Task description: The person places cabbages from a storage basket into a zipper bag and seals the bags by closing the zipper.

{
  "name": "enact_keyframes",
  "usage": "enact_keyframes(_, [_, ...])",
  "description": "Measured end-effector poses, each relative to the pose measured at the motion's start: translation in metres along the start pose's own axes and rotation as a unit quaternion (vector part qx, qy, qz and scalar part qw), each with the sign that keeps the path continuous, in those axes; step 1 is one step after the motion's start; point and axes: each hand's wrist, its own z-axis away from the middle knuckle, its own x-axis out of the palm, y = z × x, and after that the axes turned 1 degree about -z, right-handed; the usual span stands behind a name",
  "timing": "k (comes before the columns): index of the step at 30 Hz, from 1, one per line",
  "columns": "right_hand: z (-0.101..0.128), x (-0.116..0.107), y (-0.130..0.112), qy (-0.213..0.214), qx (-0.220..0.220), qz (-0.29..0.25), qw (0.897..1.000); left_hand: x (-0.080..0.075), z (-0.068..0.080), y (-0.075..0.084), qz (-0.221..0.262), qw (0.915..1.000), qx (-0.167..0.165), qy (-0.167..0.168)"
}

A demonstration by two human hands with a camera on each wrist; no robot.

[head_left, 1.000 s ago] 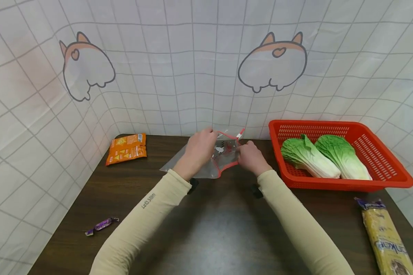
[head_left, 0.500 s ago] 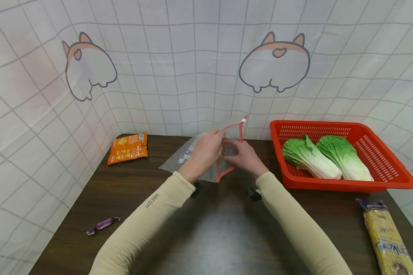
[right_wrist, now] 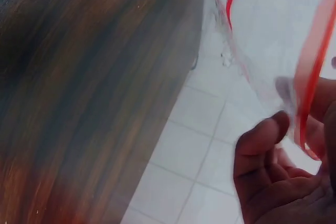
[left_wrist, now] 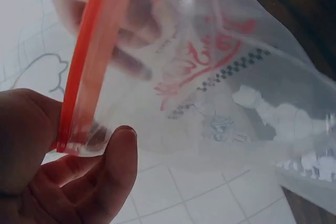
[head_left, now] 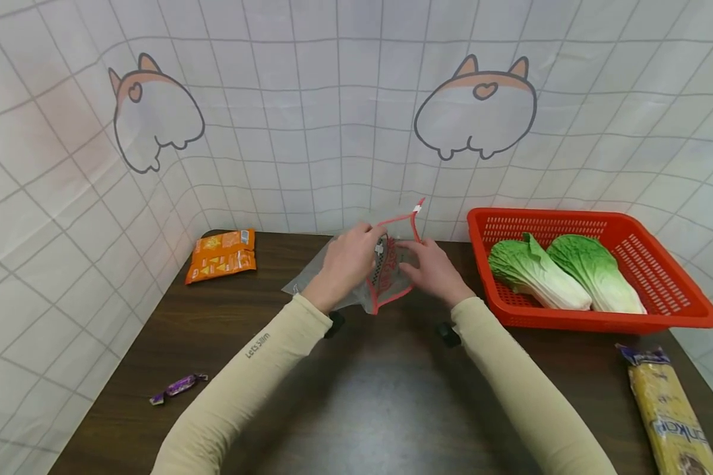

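Note:
A clear zip bag (head_left: pixel 386 264) with a red zip edge and a white slider (head_left: pixel 417 208) is held up over the far middle of the table, its mouth spread apart toward the right. My left hand (head_left: pixel 350 257) pinches the bag near its rim; in the left wrist view, thumb and finger hold a corner of the red zip strip (left_wrist: pixel 84 66). Through the plastic (left_wrist: pixel 210 114) show red lettering, a checkered band and a white animal print. My right hand (head_left: pixel 434 267) is at the mouth, thumb and forefinger apart, with fingers reaching inside. In the right wrist view its fingers (right_wrist: pixel 262 135) are loosely bent beside the strip.
A red basket (head_left: pixel 594 320) with two Chinese cabbages (head_left: pixel 535 274) stands at the back right. A yellow packet (head_left: pixel 668 409) lies at the front right. An orange snack bag (head_left: pixel 221 256) is at the back left, and a purple wrapped candy (head_left: pixel 180 386) sits nearer the front left.
The bag's zip edge has risen and its mouth has widened. My right hand has gone from the bag's right edge into the mouth, its thumb and forefinger parting.

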Motion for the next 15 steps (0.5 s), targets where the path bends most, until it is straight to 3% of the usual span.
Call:
enact_keyframes(4, [0.002, -0.005, 0.003, 0.017, 0.011, 0.018, 1.0, 0.001, -0.001, -0.002, -0.01, 0.9998, -0.017, 0.004])
enact_keyframes(10, [0.004, -0.012, 0.005, 0.0, 0.05, 0.073, 0.996, -0.004, -0.003, -0.008, -0.018, 0.9983, -0.039, 0.039])
enact_keyframes(15, [0.005, -0.018, 0.004, -0.01, 0.058, 0.07, 0.996, -0.006, -0.004, -0.011, 0.062, 0.9975, -0.032, 0.015])
